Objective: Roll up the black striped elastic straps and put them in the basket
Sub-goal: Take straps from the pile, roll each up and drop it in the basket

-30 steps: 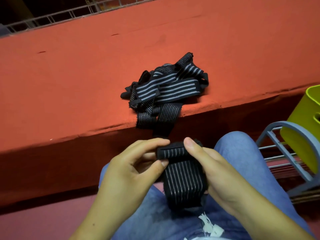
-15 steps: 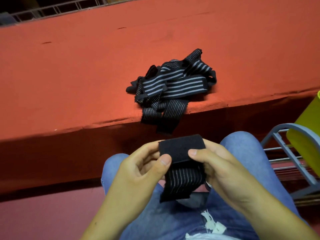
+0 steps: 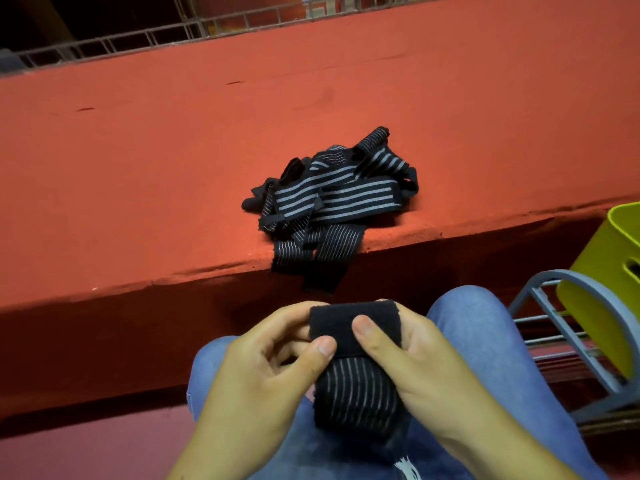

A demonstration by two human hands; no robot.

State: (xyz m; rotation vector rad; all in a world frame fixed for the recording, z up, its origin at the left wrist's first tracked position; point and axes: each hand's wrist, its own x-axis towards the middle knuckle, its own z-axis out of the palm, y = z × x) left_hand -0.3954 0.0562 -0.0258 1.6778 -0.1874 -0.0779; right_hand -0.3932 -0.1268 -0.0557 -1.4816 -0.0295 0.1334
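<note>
The green basket [image 3: 599,299] runs off the right side, so only part shows. The strap [image 3: 356,386] hides the fingertips of the left hand [image 3: 263,375] and right hand [image 3: 426,362]. The pile [image 3: 332,199] covers its own bottom straps.

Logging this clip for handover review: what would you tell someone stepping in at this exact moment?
Left hand and right hand: both pinch the plain black end of one strap; its striped length hangs unrolled.
Pile of straps: tangled on the red ledge, two ends hanging over its edge.
Basket: yellow-green, on the grey rack to the right; inside not visible.
Done: none seen rolled.
Left: roll this strap, then the pile; basket all.
</note>
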